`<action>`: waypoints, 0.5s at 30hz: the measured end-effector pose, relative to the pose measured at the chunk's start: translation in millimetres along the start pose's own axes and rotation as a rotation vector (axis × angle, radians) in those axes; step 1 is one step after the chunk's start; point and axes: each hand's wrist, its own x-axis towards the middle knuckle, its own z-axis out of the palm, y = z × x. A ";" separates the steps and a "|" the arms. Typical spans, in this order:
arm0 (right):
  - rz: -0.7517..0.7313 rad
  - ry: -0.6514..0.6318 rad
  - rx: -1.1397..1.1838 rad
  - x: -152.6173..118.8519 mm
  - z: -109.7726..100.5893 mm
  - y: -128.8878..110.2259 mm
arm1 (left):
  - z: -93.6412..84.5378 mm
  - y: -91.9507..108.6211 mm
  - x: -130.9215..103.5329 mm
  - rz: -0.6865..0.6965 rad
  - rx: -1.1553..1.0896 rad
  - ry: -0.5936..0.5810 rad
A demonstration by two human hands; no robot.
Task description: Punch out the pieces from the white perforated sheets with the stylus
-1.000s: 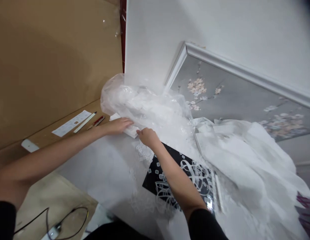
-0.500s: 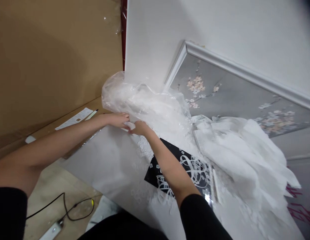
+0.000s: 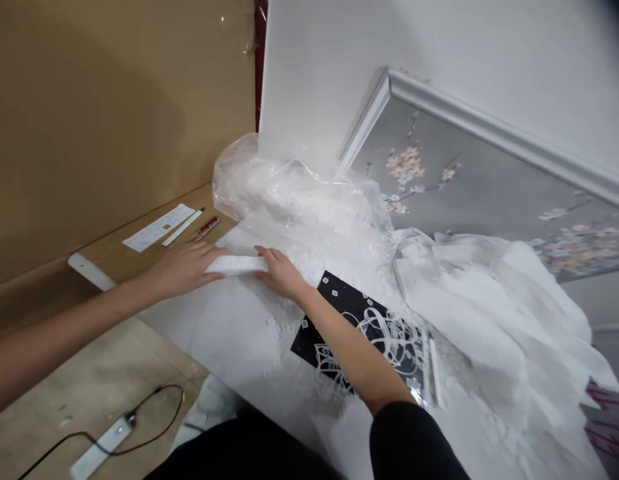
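Observation:
Between my two hands is a long, narrow white folded strip (image 3: 238,265), of paper or cloth; I cannot tell which. My left hand (image 3: 189,267) grips its left end, thumb below and fingers above. The other end is pinched in my right hand (image 3: 282,270). Both hands are over the white table top (image 3: 189,340). Just behind them lies a clear plastic bag (image 3: 299,200) full of white material. Under my right forearm, a black sheet (image 3: 334,293) carries tangled white strips (image 3: 389,337) and small white cut-out pieces.
Crumpled white cloth or sheeting (image 3: 489,307) covers the right side. Behind it leans a framed flower picture (image 3: 439,180). A printed paper (image 3: 159,228), a pale stick (image 3: 182,227) and a red-handled tool (image 3: 208,227) lie at the left. On the floor is a power strip (image 3: 102,448) with a black cable.
My hands have moved apart and slightly nearer to me, with the white strip now stretched straight between them. The view has shifted, and the red-handled tool now shows.

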 end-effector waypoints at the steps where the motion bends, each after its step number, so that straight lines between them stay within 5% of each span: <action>1: 0.007 0.000 0.017 -0.7 5.6 2.5 | 9.0 -0.7 -6.1 -0.020 -0.018 0.009; 7: 0.122 0.033 0.171 3.4 27.5 5.8 | 44.9 -11.3 -12.1 -0.123 -0.113 0.112; 12: 0.219 0.068 0.159 5.2 35.7 -3.0 | 46.3 -15.0 -4.3 -0.147 -0.137 0.140; 15: 0.229 0.071 0.230 2.7 20.5 -0.3 | 36.4 -9.9 -3.4 -0.168 -0.317 0.113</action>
